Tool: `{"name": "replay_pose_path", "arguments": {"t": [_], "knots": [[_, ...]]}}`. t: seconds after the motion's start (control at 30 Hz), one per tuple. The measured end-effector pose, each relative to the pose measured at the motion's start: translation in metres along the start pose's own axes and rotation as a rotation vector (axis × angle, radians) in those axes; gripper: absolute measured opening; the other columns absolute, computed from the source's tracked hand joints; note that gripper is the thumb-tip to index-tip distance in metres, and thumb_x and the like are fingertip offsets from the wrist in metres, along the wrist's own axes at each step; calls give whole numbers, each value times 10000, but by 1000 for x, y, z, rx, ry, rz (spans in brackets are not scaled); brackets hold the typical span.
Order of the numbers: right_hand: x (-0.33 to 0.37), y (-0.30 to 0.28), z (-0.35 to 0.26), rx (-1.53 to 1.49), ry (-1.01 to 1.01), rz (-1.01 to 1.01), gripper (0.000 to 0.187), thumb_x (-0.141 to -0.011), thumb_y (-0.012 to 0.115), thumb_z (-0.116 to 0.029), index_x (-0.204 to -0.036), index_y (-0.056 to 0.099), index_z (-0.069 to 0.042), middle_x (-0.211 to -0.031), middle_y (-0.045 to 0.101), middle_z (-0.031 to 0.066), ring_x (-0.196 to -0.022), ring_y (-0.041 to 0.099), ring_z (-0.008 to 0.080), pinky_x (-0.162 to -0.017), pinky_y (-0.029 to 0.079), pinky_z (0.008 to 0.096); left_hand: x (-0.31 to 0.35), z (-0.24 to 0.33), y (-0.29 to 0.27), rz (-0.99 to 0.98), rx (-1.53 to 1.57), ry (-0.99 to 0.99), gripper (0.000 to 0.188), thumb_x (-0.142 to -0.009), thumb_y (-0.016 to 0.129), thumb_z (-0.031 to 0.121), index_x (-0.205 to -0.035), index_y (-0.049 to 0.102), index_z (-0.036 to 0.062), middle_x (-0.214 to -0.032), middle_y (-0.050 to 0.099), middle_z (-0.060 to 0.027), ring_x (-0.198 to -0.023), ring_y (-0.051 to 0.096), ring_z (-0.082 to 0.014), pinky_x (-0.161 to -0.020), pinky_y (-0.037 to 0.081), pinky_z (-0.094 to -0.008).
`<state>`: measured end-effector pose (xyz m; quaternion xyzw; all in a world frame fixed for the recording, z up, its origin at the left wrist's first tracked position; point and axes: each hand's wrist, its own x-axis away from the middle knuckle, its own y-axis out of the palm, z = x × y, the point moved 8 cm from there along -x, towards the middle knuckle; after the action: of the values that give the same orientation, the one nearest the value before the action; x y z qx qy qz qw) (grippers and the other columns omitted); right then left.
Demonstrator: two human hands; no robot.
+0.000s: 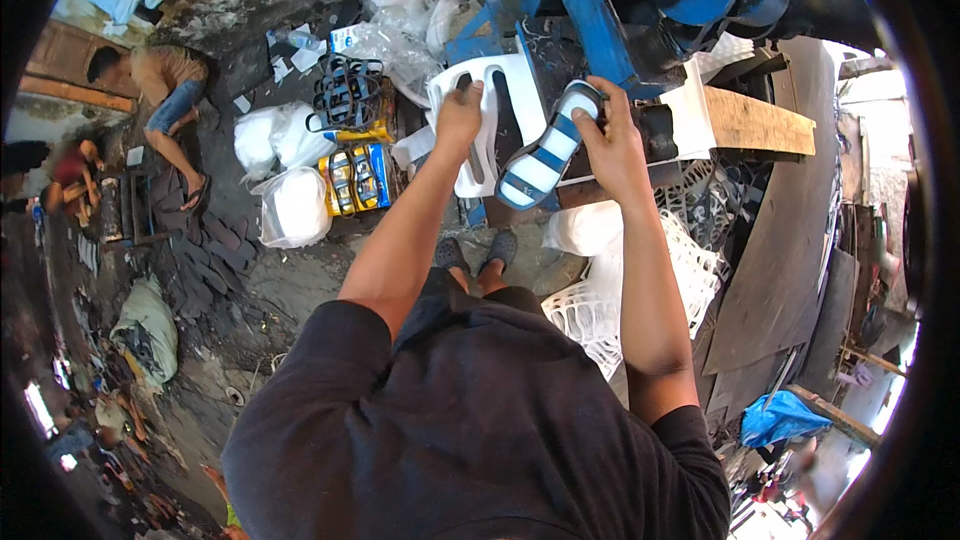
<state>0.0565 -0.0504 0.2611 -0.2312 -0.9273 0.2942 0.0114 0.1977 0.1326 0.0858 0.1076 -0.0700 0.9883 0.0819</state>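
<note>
My right hand (618, 145) grips a sole-shaped cutting die (548, 152) by its upper end, thumb on top. The die has a dark rim and dark blue crossbars, with white showing between them. My left hand (461, 115) is closed on the edge of a white sheet (480, 145) that has long sole-shaped cutouts. The sheet lies partly over the work surface, left of the die. Just beyond my hands stands a large blue machine (610, 5).
Left of the sheet are dark open frames (348, 92), a yellow-and-blue box (357, 180) and white plastic-wrapped bundles (296, 208). Cut-out white netting-like scrap (690, 260) hangs at right, near a wooden board (760, 122) and dark sheets (775, 270). A person (172, 80) crouches at far left.
</note>
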Motion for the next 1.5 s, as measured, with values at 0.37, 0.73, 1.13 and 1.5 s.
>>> {"name": "replay_pose_path", "arguments": {"t": [0.37,0.73,1.13,1.5], "knots": [[79,-13,15,55,189,184,264,-884,571,-44,-1145,535,-61,-1033,646,244,-905,650,404,-788,504,405,195,98,72,-403,-304,659,921,-735,748,86,-1488,221,49,-1304,497,-308,-1079,569,-479,-884,491,-486],[162,-20,201,-695,626,-166,313,-948,620,-136,-1229,540,-22,-1070,610,112,-888,606,166,-772,534,314,241,38,135,-720,-261,516,740,-837,704,100,-1454,296,99,-1401,467,-185,-1194,554,-302,-947,485,-400],[172,-132,571,-9,673,277,486,-872,622,-145,-1284,410,1,-1090,605,342,-1014,586,504,-868,469,497,273,-88,269,-813,-448,91,729,-831,698,32,-1434,290,71,-1405,456,-117,-1210,510,-256,-1004,435,-376],[151,-56,737,495,767,-8,327,-920,468,-129,-1223,519,-15,-1221,546,213,-1114,566,369,-911,510,452,262,-150,284,-672,-563,-70,769,-812,737,81,-1426,282,-8,-1376,479,-158,-1138,518,-220,-967,435,-352]]}}
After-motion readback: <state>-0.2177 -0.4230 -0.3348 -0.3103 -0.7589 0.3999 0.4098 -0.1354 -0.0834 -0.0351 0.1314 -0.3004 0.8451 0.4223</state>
